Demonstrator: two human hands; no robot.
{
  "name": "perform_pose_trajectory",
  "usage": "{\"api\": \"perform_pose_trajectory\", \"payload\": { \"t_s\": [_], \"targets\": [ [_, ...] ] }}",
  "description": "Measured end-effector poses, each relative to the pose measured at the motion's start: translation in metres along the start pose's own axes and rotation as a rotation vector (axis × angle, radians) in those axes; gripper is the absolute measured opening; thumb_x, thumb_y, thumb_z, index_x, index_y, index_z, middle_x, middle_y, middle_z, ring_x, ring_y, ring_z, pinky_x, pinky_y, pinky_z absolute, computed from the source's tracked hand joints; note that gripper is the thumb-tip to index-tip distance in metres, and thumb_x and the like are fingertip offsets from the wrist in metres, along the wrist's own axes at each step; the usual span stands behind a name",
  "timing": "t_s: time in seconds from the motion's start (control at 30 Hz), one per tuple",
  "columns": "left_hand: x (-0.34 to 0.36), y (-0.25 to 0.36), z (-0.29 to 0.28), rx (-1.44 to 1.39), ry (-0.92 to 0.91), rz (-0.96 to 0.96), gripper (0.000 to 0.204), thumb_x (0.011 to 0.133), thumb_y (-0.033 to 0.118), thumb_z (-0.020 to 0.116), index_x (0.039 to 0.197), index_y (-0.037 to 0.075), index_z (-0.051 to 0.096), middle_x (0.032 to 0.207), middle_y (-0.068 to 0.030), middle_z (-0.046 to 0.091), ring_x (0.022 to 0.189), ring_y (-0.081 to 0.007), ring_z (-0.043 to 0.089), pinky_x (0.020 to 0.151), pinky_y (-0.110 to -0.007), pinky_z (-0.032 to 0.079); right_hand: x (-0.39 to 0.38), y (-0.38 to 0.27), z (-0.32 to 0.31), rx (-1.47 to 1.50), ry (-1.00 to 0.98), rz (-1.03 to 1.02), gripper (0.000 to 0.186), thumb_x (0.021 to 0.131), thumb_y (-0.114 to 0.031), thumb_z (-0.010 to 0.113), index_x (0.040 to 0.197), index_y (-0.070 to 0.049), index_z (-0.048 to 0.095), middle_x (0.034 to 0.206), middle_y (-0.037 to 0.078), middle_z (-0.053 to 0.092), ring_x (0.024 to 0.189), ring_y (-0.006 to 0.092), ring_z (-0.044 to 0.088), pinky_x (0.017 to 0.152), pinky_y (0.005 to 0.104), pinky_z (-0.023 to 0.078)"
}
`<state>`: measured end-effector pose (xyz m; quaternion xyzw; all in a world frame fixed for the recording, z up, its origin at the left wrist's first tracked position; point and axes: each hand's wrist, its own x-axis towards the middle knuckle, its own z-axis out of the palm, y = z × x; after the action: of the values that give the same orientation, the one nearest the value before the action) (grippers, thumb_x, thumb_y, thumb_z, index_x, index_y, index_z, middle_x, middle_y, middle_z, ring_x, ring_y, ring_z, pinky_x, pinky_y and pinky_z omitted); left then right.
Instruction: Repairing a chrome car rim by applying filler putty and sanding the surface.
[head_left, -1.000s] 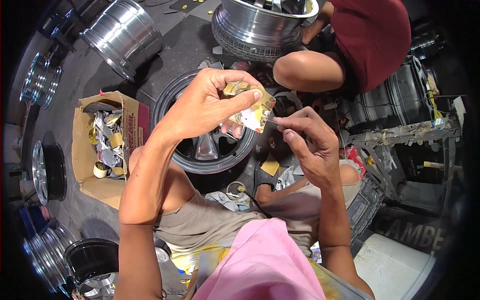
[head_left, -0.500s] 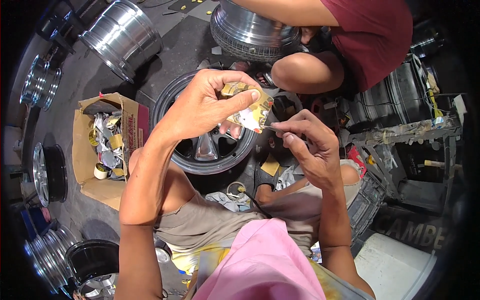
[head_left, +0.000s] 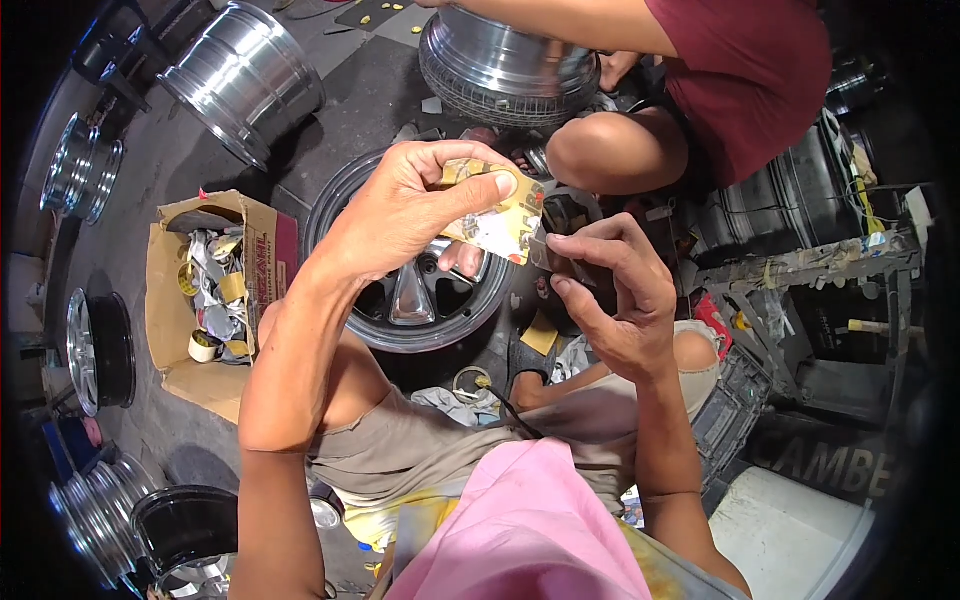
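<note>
My left hand grips a small yellow card smeared with white paste, the thumb lying across its face. Close to the card's right edge, my right hand pinches a small, thin dark scraper blade between index finger and thumb. The blade looks turned flat and blends into the dark background, so its outline is hard to make out. Below my left hand lies a grey and black wheel rim, partly hidden by that hand and forearm.
A cardboard box of scraps and tape stands left. Polished rims lie around it. Ahead, a person in a maroon shirt crouches by a tyred wheel. A messy metal stand is at right, a white container lower right.
My right fingers have spread wider and the blade has turned from edge-on to flatter. The card has tilted slightly in my left hand. The other person's arm has shifted a little.
</note>
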<state>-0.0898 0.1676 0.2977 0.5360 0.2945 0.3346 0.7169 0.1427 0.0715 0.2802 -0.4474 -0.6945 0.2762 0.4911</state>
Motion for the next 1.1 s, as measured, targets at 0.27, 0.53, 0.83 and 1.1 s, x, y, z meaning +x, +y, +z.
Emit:
{"api": "perform_pose_trajectory", "payload": {
  "t_s": [0.27, 0.53, 0.83, 1.1],
  "targets": [
    [0.0, 0.0, -0.001, 0.194, 0.048, 0.056, 0.02, 0.104, 0.019, 0.067, 0.111, 0.0, 0.072, 0.08, -0.0051, 0.072, 0.053, -0.0064, 0.064, 0.042, -0.019, 0.044, 0.003, -0.004, -0.011, -0.142, -0.034, -0.029, 0.033, 0.081, 0.002, 0.076, 0.113, -0.004, 0.079, 0.093, 0.009, 0.065, 0.084, 0.0172, 0.064, 0.074, 0.0289, 0.053],
    [-0.003, 0.0, 0.001, 0.247, 0.05, 0.072, 0.02, 0.104, 0.018, 0.068, 0.11, 0.0, 0.072, 0.081, -0.0052, 0.072, 0.054, -0.0061, 0.064, 0.043, -0.018, 0.043, 0.006, -0.007, -0.007, -0.174, -0.08, 0.004, 0.032, 0.082, 0.001, 0.076, 0.113, -0.004, 0.079, 0.093, 0.009, 0.064, 0.083, 0.0165, 0.064, 0.073, 0.0287, 0.053],
    [-0.003, -0.002, 0.0, 0.261, 0.054, 0.064, 0.019, 0.104, 0.018, 0.068, 0.109, 0.0, 0.073, 0.081, -0.0048, 0.072, 0.054, -0.0058, 0.064, 0.043, -0.018, 0.043, 0.007, -0.006, -0.006, -0.145, -0.086, -0.009, 0.03, 0.083, 0.0, 0.076, 0.112, -0.004, 0.079, 0.094, 0.01, 0.065, 0.084, 0.0181, 0.065, 0.076, 0.0297, 0.053],
    [-0.003, 0.0, 0.002, 0.253, 0.04, 0.062, 0.019, 0.104, 0.017, 0.068, 0.109, 0.0, 0.073, 0.081, -0.0037, 0.071, 0.054, -0.0059, 0.064, 0.044, -0.018, 0.044, 0.006, -0.004, -0.006, -0.11, -0.069, 0.025, 0.028, 0.085, -0.001, 0.074, 0.112, -0.003, 0.079, 0.094, 0.008, 0.065, 0.086, 0.016, 0.064, 0.078, 0.0286, 0.053]
  ]
}}
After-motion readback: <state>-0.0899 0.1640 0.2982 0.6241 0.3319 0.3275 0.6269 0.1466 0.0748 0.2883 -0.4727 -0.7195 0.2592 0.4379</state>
